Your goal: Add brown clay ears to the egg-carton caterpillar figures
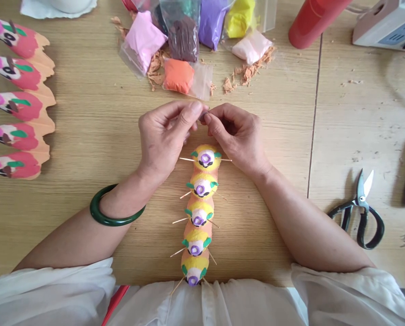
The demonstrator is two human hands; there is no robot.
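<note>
My left hand (pixel 165 136) and my right hand (pixel 241 133) meet above the middle of the table. Between their fingertips is a small dark brownish piece of clay (pixel 203 116), pinched from both sides and mostly covered. Just below the hands lies a strip of egg-carton bumps (pixel 196 235), running towards my body. Each bump is yellow with a white patch, a purple ring, green side pieces and dark marks underneath. Thin wooden sticks poke out at both sides of the bumps.
Bags of coloured clay (pixel 178 76) lie at the back among brown crumbs. A pink-red carton strip (pixel 27 106) is at the left. To the right are black-handled scissors (pixel 361 206) with blades apart, a red cylinder (pixel 307 25) and a power strip (pixel 386 25).
</note>
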